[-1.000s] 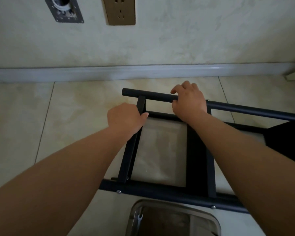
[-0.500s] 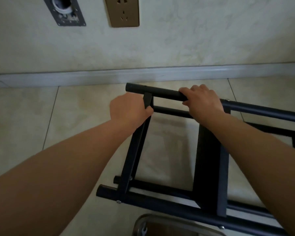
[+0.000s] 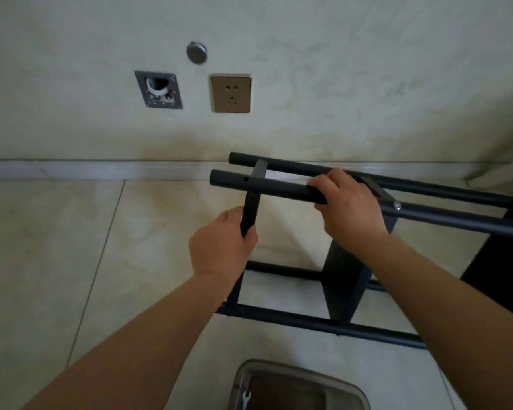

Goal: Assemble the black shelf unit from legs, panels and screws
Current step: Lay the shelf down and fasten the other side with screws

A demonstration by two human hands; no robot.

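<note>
The black shelf unit lies on its side on the tiled floor, its round legs running left to right. My right hand grips the upper near leg, which shows an open screw hole close to its left end. My left hand grips the flat black crossbar at the frame's left end. A second upper leg runs just behind. Two lower legs rest near the floor, joined by a black panel. A silver screw sits in the near upper leg, right of my right hand.
A metal tray with a small wrench in it stands on the floor near me. The wall with a socket and an open wall box is close behind the frame. A grey skirting runs along the floor edge.
The frame has been lifted and tipped up toward the wall. Both hands stayed on it, the left sliding down the crossbar. The view has tilted up, showing more wall.
</note>
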